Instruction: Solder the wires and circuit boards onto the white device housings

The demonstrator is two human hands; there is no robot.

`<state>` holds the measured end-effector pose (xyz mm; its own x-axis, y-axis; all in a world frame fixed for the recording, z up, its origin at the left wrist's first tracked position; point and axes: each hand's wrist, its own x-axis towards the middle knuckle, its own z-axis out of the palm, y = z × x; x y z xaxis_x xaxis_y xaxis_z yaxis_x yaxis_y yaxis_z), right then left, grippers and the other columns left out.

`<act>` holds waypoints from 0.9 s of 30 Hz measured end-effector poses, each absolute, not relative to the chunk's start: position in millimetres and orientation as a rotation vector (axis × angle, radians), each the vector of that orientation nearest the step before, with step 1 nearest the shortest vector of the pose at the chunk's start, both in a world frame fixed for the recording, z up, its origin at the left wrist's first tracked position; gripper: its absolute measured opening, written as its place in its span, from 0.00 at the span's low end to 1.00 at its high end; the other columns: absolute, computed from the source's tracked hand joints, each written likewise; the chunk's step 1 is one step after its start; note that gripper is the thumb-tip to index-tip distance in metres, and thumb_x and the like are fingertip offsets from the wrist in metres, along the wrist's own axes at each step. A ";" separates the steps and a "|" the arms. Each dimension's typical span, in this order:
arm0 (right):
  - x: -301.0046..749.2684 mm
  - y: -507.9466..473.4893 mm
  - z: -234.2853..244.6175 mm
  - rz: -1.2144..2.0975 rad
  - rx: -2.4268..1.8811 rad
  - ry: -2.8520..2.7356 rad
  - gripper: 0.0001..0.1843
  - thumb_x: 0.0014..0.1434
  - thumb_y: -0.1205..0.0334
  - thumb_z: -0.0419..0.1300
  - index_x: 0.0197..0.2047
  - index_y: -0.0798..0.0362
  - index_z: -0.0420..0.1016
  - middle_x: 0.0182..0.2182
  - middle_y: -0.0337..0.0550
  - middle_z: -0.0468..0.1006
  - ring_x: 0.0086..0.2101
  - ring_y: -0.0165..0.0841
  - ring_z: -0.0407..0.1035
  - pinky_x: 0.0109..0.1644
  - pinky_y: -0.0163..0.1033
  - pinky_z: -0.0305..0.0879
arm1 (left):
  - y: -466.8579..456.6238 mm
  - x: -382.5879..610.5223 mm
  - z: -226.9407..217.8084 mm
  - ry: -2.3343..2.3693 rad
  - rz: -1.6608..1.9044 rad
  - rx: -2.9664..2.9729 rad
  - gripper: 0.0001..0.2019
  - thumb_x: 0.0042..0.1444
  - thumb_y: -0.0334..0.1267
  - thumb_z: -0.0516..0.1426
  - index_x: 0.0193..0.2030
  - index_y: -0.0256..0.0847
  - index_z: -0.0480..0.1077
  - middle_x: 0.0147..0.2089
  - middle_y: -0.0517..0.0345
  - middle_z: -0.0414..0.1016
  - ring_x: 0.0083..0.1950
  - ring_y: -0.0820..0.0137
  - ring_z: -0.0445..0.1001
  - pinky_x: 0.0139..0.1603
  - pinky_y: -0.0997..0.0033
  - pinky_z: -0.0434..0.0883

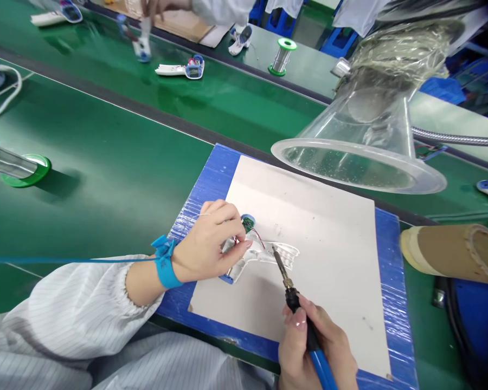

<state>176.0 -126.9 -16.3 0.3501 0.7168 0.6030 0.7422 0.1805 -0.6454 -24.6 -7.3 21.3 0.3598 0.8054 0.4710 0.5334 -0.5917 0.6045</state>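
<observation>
Slippage of the iron (287,281), clasped in the right hand (323,346), could burn the left hand (209,244), pinching the board (248,222) just beside its tip.

Electronics assembly line: green conveyor belt (146,103), solder spools (282,56), fume hood (361,157).

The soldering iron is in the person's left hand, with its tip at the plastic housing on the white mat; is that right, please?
Not quite: the head view shows the soldering iron in the right hand, not the left. Its tip is at the plastic housing on the white mat, as you said.
</observation>
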 end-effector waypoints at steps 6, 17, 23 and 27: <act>176.3 -122.8 -16.2 -0.081 -1.483 -1.444 0.08 0.59 0.68 0.63 0.43 0.54 0.80 0.31 0.43 0.81 0.27 0.31 0.76 0.30 0.35 0.70 | -6.1 -28.0 23.0 1.175 1.096 2.191 0.09 0.62 0.33 0.58 0.29 0.39 0.69 0.30 0.59 0.71 0.36 0.68 0.66 0.41 0.63 0.61; 172.2 -124.8 -16.3 -0.116 -1.486 -1.414 0.10 0.59 0.69 0.63 0.45 0.52 0.79 0.34 0.43 0.82 0.30 0.31 0.77 0.34 0.35 0.73 | -2.7 -29.8 21.0 1.235 1.110 2.136 0.10 0.61 0.34 0.59 0.27 0.40 0.67 0.27 0.62 0.70 0.34 0.70 0.67 0.40 0.65 0.61; 172.9 -125.9 -16.6 -0.089 -1.509 -1.396 0.08 0.59 0.66 0.63 0.43 0.53 0.79 0.34 0.43 0.82 0.30 0.32 0.77 0.34 0.35 0.73 | -3.8 -28.8 20.5 1.194 1.122 2.143 0.09 0.58 0.33 0.58 0.27 0.40 0.67 0.28 0.61 0.70 0.34 0.69 0.67 0.41 0.65 0.61; 169.6 -123.1 -11.0 -0.056 -1.561 -1.373 0.07 0.62 0.62 0.63 0.43 0.53 0.78 0.34 0.43 0.83 0.31 0.32 0.78 0.37 0.34 0.74 | -3.2 -27.4 17.5 1.189 1.162 2.143 0.10 0.59 0.34 0.59 0.27 0.40 0.68 0.27 0.62 0.71 0.33 0.71 0.68 0.40 0.65 0.62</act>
<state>169.6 -123.1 -11.0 0.3505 0.7137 0.6065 0.7608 0.1608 -0.6288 -27.4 -3.2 17.5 0.2823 0.8398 0.4638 0.4829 -0.5421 0.6877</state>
